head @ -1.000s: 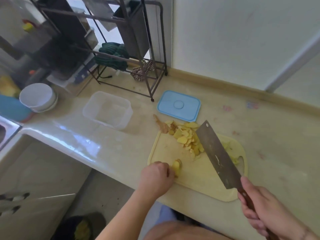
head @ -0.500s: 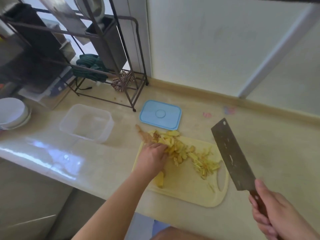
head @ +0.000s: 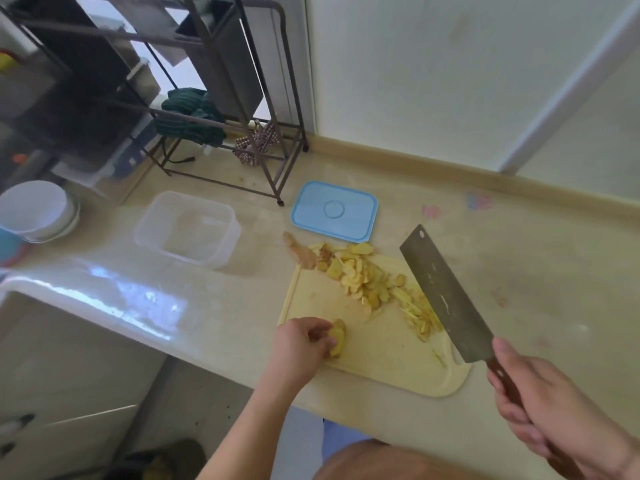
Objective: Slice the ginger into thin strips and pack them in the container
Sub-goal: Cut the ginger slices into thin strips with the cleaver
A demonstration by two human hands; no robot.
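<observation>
A pale yellow cutting board (head: 391, 355) lies on the counter. Ginger slices (head: 360, 275) are heaped at its far edge, and thin ginger strips (head: 420, 315) lie to their right. My left hand (head: 303, 341) pinches a small stack of ginger slices (head: 337, 337) at the board's near left corner. My right hand (head: 547, 407) grips the wooden handle of a cleaver (head: 445, 294), whose blade is raised over the board's right side. The clear plastic container (head: 187, 228) stands left of the board, with its blue lid (head: 334, 210) lying behind the board.
A metal rack (head: 242, 109) with a green cloth (head: 190, 116) stands at the back left. White bowls (head: 38, 209) sit at the far left near the counter's edge. A ginger peel scrap (head: 301, 252) lies off the board's far left corner. The wall runs behind.
My left hand has come back from the slice heap to the board's near left corner, now pinching a few slices. The cleaver stays raised on the right.
</observation>
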